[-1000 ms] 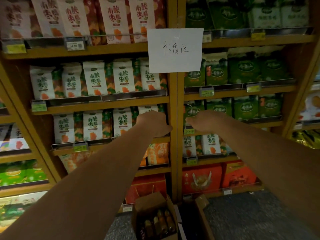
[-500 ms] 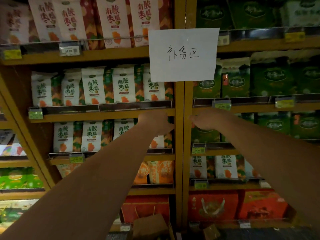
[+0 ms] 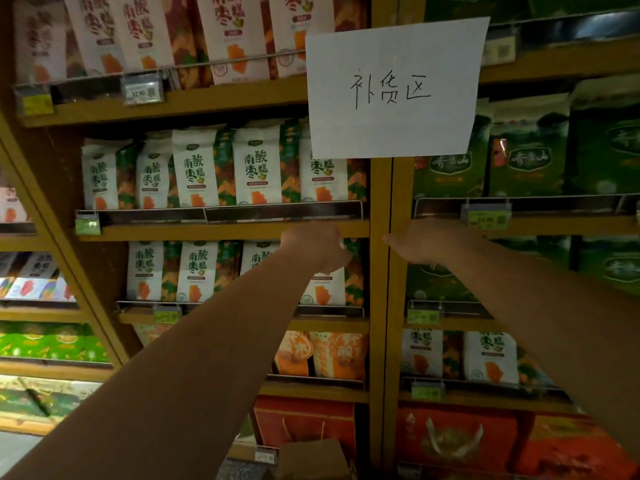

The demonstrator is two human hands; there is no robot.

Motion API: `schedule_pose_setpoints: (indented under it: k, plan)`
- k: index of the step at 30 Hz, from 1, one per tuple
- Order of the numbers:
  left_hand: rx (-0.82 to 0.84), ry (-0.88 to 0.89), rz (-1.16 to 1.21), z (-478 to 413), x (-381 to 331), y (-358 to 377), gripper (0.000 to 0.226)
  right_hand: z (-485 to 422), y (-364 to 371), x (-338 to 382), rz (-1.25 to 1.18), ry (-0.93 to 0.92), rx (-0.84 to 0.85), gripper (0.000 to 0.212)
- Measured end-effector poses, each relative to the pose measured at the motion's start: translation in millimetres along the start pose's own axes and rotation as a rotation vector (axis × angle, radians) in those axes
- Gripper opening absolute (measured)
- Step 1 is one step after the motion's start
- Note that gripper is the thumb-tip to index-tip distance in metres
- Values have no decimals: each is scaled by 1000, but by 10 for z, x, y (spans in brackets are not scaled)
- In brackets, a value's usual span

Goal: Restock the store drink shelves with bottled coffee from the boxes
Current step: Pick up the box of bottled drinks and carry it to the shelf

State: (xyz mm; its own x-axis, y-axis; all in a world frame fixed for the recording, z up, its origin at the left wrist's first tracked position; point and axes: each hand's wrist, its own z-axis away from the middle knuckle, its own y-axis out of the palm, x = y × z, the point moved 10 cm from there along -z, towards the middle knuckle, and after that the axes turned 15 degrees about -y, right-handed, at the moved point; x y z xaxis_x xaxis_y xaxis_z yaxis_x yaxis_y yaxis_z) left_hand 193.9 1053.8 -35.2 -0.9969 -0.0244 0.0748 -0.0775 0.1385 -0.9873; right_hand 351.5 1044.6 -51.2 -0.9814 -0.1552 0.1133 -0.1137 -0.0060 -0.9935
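Nearest the camera, the person's two bare forearms stretch forward and upward from the lower corners of the view. Between them, at the bottom edge, the flap of a brown cardboard box (image 3: 311,459) pokes into sight. Its inside is cut off, so the bottled coffee it may carry cannot be seen. Behind the box, red gift cartons with cord handles (image 3: 450,439) fill the lowest shelf. Farther out, the left hand (image 3: 313,249) is bunched with its back to the camera, just under the front edge of a tan wooden shelf board (image 3: 221,232). Its fingers are tucked out of sight, and whether they grip anything cannot be told. The right hand (image 3: 427,241) lies flat, palm down. Its fingers (image 3: 394,240) are straight and pressed together, pointing left, with the tips at the tan wooden upright post (image 3: 379,292) that divides the two bays. The right hand holds nothing. A yellow price tag (image 3: 488,218) is clipped to the shelf rail just above this wrist. Beyond the hands, white pouches with green and orange printing (image 3: 256,168) stand in rows in the left bay. Dark green pouches (image 3: 526,161) stand in rows in the right bay. A white paper sheet with three handwritten black characters (image 3: 391,88) is fixed to the upright above both hands.
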Motion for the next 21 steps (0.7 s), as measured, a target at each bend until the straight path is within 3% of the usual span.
schedule_pose_setpoints:
  k: [9,14,21]
  plan:
    - [76,60,-46,-254,27,411,53,-245,331,89,-68,30,47,66]
    - [215,74,-70,-237,32,1139,52,-381,1151,42,-35,44,183,77]
    - [431,66,-39,-47,164,2545,42,-322,2557,137,-34,25,435,70]
